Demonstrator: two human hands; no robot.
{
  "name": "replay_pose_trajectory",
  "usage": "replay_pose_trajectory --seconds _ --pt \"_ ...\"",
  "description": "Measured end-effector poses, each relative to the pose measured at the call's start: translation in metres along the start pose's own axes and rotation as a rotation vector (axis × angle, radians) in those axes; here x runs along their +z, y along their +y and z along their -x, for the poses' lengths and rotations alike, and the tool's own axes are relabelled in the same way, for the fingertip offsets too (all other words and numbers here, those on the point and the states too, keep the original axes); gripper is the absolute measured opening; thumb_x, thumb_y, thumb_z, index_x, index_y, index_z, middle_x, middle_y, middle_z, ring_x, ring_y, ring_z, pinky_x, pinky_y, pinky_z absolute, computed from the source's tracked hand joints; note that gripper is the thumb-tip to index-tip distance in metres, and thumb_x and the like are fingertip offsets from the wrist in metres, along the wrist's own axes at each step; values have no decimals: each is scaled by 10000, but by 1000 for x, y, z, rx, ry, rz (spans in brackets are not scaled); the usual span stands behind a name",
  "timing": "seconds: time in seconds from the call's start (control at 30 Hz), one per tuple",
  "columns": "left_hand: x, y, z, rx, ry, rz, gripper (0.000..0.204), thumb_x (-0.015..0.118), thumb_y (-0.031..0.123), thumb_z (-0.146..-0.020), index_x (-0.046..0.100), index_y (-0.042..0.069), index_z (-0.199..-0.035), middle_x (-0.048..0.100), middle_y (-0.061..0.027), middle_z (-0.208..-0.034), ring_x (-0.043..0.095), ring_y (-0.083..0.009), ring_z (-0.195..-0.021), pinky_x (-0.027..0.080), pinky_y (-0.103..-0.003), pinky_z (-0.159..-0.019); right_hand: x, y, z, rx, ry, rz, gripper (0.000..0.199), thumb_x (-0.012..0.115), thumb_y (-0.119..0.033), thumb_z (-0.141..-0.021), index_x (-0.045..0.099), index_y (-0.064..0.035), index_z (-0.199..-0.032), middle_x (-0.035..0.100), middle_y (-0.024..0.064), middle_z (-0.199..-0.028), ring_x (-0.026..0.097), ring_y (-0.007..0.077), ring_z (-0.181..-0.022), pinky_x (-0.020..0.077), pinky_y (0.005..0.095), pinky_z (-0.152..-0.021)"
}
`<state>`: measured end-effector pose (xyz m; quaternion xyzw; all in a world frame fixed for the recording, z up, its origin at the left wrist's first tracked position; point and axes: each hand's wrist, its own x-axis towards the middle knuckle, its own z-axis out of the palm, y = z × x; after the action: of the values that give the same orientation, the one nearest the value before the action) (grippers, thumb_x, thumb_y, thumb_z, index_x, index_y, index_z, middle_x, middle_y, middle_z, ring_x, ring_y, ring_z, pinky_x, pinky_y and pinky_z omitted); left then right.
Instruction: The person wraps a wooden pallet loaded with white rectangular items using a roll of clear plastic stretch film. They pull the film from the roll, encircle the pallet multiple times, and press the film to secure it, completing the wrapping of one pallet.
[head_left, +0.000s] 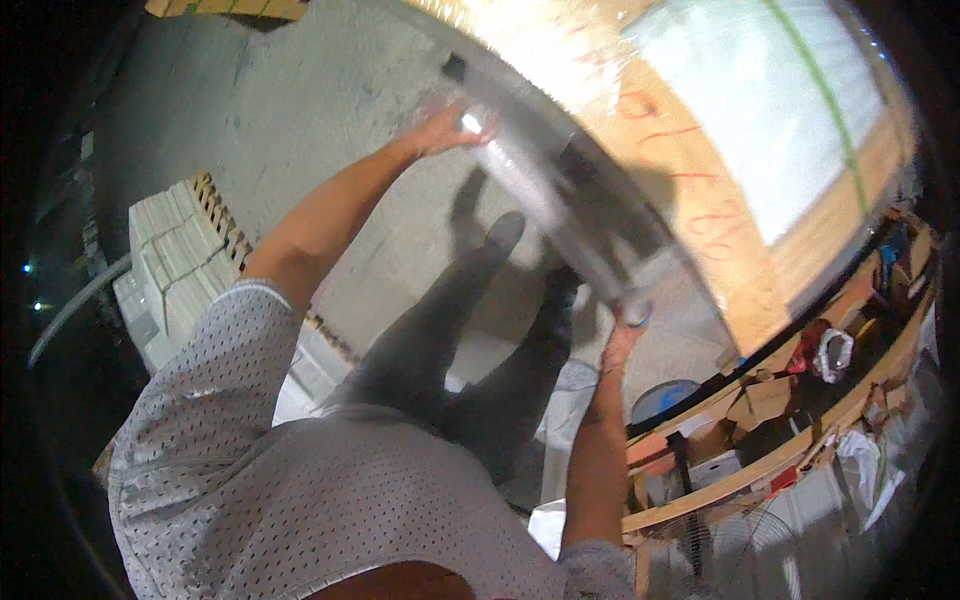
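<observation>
Floor (330, 110): grey and spotted, it filled the upper left and centre of the frame.
Film roll (545, 195): this long, shiny tube, apparently clear wrap, lay slanting across the centre, held beside the load.
Left hand (450, 130): its fingers were bent around the upper end of the roll; the motion blur hid the fingertips.
Right hand (625, 325): it was at the lower end of the roll and seemed to hold it; how tightly, I could not tell.
Load (690, 150): wood-coloured, with red handwriting, a white panel (760, 100) and a green strap (830, 85), it stood at upper right.
Progress: glossy film seemed to cover part of the load already, so I judged the wrapping as partly done; the film was not yet finished off, and the hidden sides I could not check.
Room: pale stacked pieces (185, 250) stood at left; at lower right were a wooden bin (740, 490) with mixed scraps and a wire fan (745, 545); the edges were dark.
</observation>
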<state>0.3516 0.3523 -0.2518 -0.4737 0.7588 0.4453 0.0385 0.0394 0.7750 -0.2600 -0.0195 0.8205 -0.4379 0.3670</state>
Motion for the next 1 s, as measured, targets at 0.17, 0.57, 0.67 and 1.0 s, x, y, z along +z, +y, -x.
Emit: replay_pose_trajectory --seconds 0.17,0.57,0.67,1.0 --pt "22 -13 -60 29 89 -62 895 668 660 -753 508 -52 -1272 585 -275 -1215 574 -398 -1125 450 -426 -960 18 17 -93 -117 -111 115 528 660 -392 -892 577 37 -1188 615 150 -1097 578 245 -1009 444 344 -890" --pt "25 -13 -103 85 129 -543 594 598 589 -831 644 108 -1178 645 -187 -1157 630 -363 -1020 513 -431 -869 259 -183 -51 -745 -764 439 535 595 -433 -888 586 -27 -1237 606 200 -1229 549 329 -1199 408 390 -1020" --pt "27 -10 -108 19 237 -478 589 613 587 -823 628 151 -1219 636 -161 -1195 614 -352 -1070 506 -415 -899 267 -201 -53 -565 -854 570 732 519 -566 -871 516 17 -1314 523 259 -1333 488 382 -1259 355 440 -1072" --pt "26 -5 -95 86 111 -190 547 606 464 -871 568 97 -1274 570 -177 -1303 551 -338 -1165 426 -419 -987 -1 -136 -71 -727 -444 598 415 587 -296 -941 616 25 -1203 622 213 -1215 557 318 -1156 388 400 -1035"
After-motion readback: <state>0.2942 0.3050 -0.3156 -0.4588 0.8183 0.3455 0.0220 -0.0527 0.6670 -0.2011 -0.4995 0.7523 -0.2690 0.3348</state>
